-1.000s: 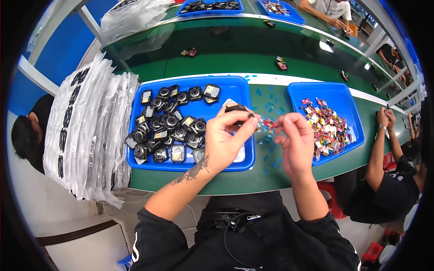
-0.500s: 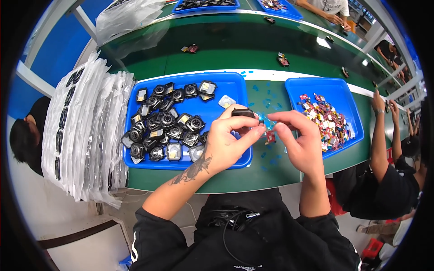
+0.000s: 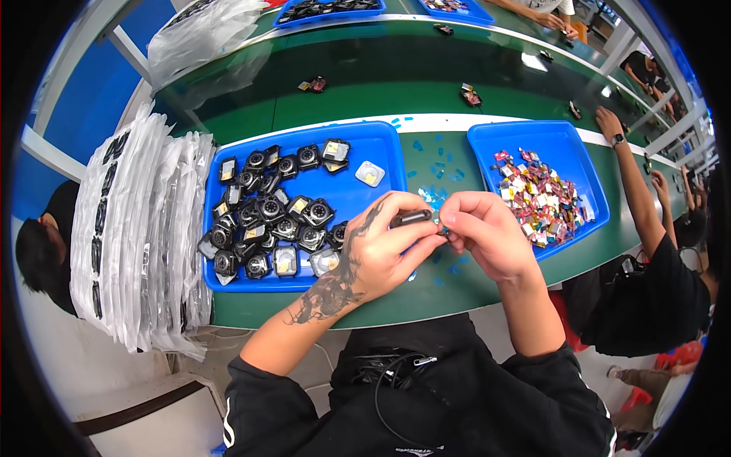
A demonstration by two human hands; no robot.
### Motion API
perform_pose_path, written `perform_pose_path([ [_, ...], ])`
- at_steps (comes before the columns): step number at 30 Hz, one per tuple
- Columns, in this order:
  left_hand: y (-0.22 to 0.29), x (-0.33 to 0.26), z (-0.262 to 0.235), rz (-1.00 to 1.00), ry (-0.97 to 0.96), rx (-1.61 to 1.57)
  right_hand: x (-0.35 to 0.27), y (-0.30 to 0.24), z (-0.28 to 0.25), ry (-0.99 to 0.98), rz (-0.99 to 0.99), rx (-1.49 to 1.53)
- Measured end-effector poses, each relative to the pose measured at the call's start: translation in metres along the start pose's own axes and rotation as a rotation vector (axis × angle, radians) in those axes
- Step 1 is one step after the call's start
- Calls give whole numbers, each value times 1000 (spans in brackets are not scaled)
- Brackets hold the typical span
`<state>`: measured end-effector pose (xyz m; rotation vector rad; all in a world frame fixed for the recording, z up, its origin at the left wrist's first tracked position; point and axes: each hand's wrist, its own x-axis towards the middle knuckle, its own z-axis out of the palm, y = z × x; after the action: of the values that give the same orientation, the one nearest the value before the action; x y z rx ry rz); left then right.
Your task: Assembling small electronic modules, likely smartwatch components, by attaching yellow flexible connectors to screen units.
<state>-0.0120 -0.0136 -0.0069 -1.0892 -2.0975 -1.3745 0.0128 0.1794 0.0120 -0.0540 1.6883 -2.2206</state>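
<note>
Between the thumb and fingers of my left hand (image 3: 381, 247) is a black smartwatch case (image 3: 411, 218), seen edge-on above the green bench. My right hand (image 3: 491, 236) meets it at the right end, thumb and forefinger pinched together on a small part there that the fingers mostly cover. To the left is a blue tray (image 3: 390, 164) of black watch cases (image 3: 272, 207) lying in a heap, with a pale square cover (image 3: 370, 174) apart from the rest. Another blue tray (image 3: 483, 139) on the right contains many small red, white and yellow parts (image 3: 544, 202).
Bits of blue film (image 3: 439, 169) are scattered on the bench between the trays. A stack of plastic-wrapped trays (image 3: 137, 236) stands at the left. Beyond a white ledge, a green conveyor belt (image 3: 365, 76) carries a few parts. A co-worker's arm (image 3: 636, 167) reaches over at right.
My right hand has closed in on the watch case, its fingers now pinched at the case's end. The small red part that hung below the fingers is now mostly hidden. The view has shifted slightly.
</note>
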Motion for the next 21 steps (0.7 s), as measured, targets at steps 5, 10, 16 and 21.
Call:
perform_pose_path([
  [5,0,0,1,-43,14,51,2,10,18,148,-198,-106],
  [10,3,0,-2,-321,-43,-282,-5,9,19,134,-271,-82],
  [16,0,1,-1,-471,-137,-496,-3,12,20,332,-565,-423],
  [21,-7,-2,3,-490,27,-420,17,5,0,558,-688,-1053],
])
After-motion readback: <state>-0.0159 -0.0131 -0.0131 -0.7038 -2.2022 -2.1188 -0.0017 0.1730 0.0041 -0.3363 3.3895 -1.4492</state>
